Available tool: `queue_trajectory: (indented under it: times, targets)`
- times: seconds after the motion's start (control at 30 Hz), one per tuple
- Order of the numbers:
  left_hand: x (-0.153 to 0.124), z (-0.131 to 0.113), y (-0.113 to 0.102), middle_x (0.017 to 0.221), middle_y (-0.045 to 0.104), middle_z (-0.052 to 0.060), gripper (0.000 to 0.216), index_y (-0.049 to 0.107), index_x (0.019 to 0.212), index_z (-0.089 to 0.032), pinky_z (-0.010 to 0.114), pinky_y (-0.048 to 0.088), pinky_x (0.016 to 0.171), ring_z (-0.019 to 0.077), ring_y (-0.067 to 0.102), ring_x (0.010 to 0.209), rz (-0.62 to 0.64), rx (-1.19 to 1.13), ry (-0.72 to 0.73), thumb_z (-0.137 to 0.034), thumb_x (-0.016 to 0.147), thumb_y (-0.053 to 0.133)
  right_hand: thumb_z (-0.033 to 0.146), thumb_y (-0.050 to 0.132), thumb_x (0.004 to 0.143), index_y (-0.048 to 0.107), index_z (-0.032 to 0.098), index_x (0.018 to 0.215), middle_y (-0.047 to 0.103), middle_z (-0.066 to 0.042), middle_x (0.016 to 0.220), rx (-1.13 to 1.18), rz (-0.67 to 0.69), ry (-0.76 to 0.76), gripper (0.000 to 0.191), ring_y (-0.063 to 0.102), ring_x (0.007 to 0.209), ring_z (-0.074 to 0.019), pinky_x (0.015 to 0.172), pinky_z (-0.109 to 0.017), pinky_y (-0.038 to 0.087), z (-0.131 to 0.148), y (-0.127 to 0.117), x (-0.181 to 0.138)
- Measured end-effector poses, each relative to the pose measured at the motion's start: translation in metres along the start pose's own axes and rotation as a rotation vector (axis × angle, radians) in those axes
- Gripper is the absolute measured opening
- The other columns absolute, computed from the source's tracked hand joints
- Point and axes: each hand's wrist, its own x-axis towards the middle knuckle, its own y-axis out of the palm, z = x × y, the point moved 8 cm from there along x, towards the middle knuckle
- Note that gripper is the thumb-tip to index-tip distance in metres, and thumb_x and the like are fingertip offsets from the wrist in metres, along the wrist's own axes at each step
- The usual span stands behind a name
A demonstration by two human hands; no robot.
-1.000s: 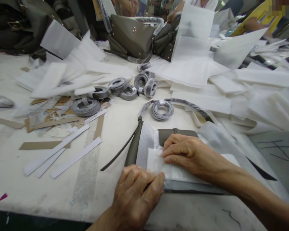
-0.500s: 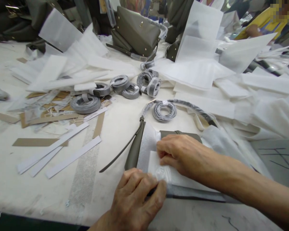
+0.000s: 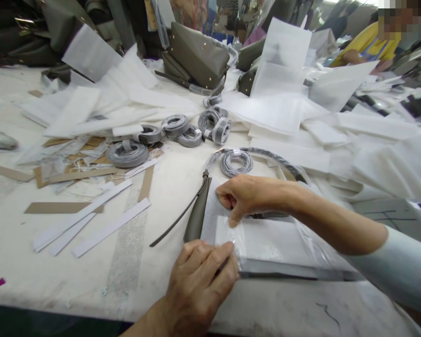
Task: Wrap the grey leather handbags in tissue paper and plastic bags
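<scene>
An olive leather handbag (image 3: pixel 195 215) lies flat in front of me, its side and a narrow strap showing at the left. Over it lie a grey-white sheet (image 3: pixel 209 220) and a white packet (image 3: pixel 270 238) in wrinkled clear plastic film. My left hand (image 3: pixel 201 281) is closed at the near left corner, thumb and forefinger pinching the film's edge. My right hand (image 3: pixel 240 194) is above the packet's far left corner, fingers curled in and thumb pointing down at the film. What lies inside its curled fingers is hidden. Beyond the bag arches its plastic-wrapped handle (image 3: pixel 277 159).
Wrapped strap coils (image 3: pixel 128 154) lie mid-table, one coil (image 3: pixel 236 163) inside the handle's arch. White foam sheets (image 3: pixel 280 107) pile up behind and right. Paper strips (image 3: pixel 111 228) lie left. Another handbag (image 3: pixel 199 56) stands at the back; a person in yellow (image 3: pixel 363 44) is far right.
My right hand has moved up and slightly left, and its forearm has risen, uncovering more of the white packet. My left hand stays at the near corner. The camera view has shifted slightly.
</scene>
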Motion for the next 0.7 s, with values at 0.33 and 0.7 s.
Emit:
queue_trajectory:
  times: [0.33,0.7]
  targets:
    - [0.004,-0.004,-0.005,0.101,0.072,0.004,0.013,0.062,0.105,-0.017,0.035,0.04,0.076,0.018,0.062,0.081,-0.079,0.023,0.0,-0.017,0.097,0.052,0.012,0.07,0.07,0.066,0.02,0.08,0.068,0.001,0.076,-0.369,-0.08,-0.015,0.013,0.06,0.069,-0.0151,0.055,-0.024,0.035,0.022,-0.001,-0.007]
    - [-0.001,-0.001,0.003,0.09,0.069,0.002,0.007,0.059,0.1,-0.019,0.037,0.04,0.075,0.0195,0.058,0.079,-0.061,0.096,0.002,-0.019,0.093,0.058,0.012,0.046,0.093,0.062,0.017,0.106,0.068,-0.012,0.107,-0.637,-0.221,0.152,0.022,0.068,0.09,-0.0227,0.062,-0.028,0.047,0.056,0.018,-0.023]
